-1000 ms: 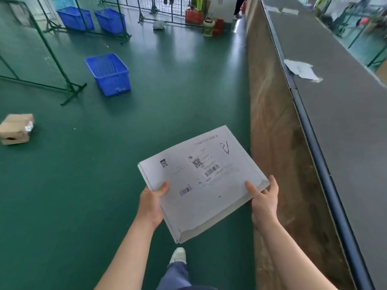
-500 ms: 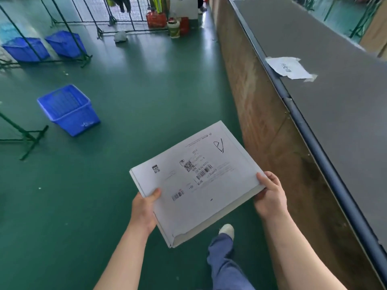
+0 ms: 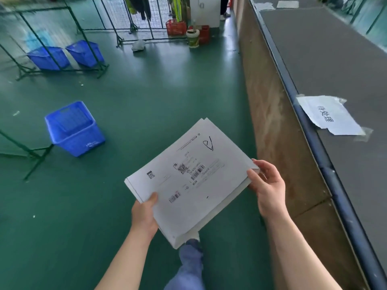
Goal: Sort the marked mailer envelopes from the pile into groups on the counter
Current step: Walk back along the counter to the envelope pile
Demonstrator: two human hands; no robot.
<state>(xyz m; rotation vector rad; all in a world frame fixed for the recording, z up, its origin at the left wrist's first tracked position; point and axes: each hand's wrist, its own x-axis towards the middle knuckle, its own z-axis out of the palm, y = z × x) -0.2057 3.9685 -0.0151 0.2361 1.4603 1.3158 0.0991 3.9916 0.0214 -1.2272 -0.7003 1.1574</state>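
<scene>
The long grey-topped counter (image 3: 326, 65) with its dark blue rounded front edge runs along my right side, from near my right elbow away to the far end of the room; its brown panelled face drops to the green floor (image 3: 146, 97), which lies open ahead and to my left; the counter top stands above the level at which I carry the load, so I judge the coming move to be a lift up and to the right over that blue edge. The flat white cardboard mailer envelope (image 3: 194, 183), marked with a handwritten black sign near its far corner and printed with barcodes, is held level in front of me over the floor, just left of the counter face and apart from it; its long axis runs from near left to far right, its far corner pointing toward the counter. My right hand (image 3: 270, 185) is the nearer to the counter and pinches the mailer's right corner, thumb on top; my left hand (image 3: 144, 214) grips the near left edge, thumb on top, fingers beneath. A white taped paper sign (image 3: 328, 116) with handwriting lies on the counter close to the edge, level with the mailer; bare grey surface shows beyond and before it. A blue plastic basket (image 3: 73, 130) stands on the floor well to the left, clear of the path.
</scene>
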